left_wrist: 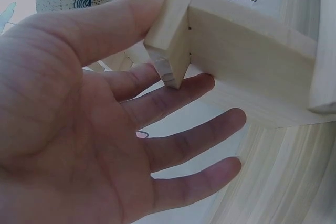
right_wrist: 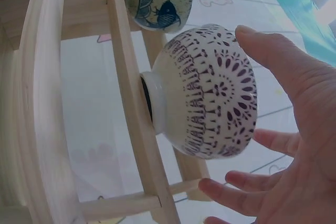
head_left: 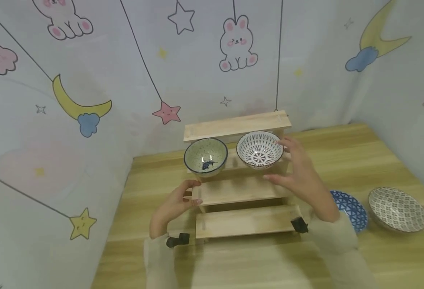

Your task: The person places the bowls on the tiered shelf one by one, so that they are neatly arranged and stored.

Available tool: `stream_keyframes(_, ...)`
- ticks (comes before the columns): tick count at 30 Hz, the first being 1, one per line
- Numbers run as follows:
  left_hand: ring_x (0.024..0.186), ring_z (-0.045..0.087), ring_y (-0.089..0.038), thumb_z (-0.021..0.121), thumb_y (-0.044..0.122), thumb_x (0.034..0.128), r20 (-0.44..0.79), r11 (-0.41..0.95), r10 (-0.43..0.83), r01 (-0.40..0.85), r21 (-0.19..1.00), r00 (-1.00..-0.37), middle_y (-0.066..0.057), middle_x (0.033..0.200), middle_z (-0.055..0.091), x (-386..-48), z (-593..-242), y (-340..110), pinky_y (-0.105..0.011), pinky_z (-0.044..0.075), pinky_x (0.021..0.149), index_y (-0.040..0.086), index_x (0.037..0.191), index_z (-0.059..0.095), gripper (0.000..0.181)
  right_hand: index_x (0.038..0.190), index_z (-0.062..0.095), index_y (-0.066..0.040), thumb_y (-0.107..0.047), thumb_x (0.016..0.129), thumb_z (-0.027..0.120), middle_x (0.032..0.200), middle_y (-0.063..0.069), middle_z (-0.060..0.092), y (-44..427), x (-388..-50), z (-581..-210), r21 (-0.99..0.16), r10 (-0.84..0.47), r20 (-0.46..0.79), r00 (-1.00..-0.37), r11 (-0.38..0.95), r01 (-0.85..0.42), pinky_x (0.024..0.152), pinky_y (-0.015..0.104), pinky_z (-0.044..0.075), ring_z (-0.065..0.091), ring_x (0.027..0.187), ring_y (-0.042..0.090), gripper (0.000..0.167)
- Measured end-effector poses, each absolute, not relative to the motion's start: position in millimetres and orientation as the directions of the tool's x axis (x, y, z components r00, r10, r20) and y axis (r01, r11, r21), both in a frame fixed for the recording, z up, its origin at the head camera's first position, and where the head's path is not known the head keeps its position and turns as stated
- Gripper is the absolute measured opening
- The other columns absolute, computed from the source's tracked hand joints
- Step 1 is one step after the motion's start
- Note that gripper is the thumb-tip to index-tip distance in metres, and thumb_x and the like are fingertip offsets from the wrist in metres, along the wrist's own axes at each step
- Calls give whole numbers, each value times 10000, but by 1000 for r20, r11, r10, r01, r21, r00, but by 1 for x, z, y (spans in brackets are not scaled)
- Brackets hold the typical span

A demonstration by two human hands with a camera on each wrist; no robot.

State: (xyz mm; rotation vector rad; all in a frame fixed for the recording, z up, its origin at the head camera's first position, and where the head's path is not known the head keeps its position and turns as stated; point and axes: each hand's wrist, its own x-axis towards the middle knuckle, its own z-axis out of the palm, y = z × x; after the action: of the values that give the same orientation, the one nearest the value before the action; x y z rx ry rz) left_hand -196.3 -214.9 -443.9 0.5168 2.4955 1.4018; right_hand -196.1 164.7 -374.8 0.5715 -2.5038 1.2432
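Note:
A wooden tiered rack stands on the table. Its left end is pinched by my left hand, thumb on top of one board and fingers beneath, as the left wrist view shows. On an upper tier sits a white bowl with a dark purple pattern. My right hand is spread at this bowl's right side; in the right wrist view its thumb is at the rim, contact unclear, and the fingers are extended. Left of the white bowl, a green speckled bowl with a blue fish rests on the same tier.
A blue patterned dish, partly behind my right forearm, lies on the table to the right. Beside it is a grey-patterned bowl. A wall covering with cartoon stars and rabbits rises behind the rack.

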Motion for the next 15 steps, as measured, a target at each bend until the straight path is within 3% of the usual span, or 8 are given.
stream_keyframes(5, 1259, 497, -479, 707, 110, 955, -31, 472, 417, 187, 862, -908, -253, 1458, 456, -196, -445, -215, -570, 454, 1041, -47, 1403, 458, 536, 1436, 358, 100, -130, 689, 934, 1519, 311, 309, 175, -189, -376, -659, -222, 447, -866, 573, -487, 995, 724, 378, 441, 1241, 524, 970)
stream_keyframes(15, 1241, 502, -496, 703, 96, 955, -14, 462, 416, 198, 864, -909, -262, 1455, 459, -196, -444, -214, -600, 450, 1029, -47, 1398, 463, 524, 1459, 330, 74, -94, 666, 929, 1482, 321, 326, 197, -175, -376, -642, -183, 477, -860, 596, -483, 936, 738, 359, 430, 1216, 533, 1008)
